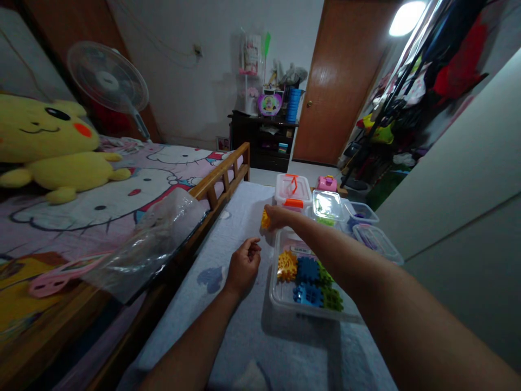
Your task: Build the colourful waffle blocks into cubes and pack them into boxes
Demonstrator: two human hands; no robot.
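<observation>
One small yellow gear block [266,219] sat pinched in our right hand [277,216] just above centre frame, beyond the clear bin [280,296] of similar pieces. We judged it light, stiff plastic, toothed enough not to slip, best gripped by its edges; our left hand [243,267] rested loosely curled and empty on the mat [228,336].

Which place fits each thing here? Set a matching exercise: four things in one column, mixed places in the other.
Things:
1. yellow block
2. blue gear piece
3. yellow plush toy
4. left hand

Places:
A. on the bed
B. resting on the grey mat
C. in the right hand's fingers
D. inside the nearest clear tub

Pairs: 1-C, 2-D, 3-A, 4-B
</observation>
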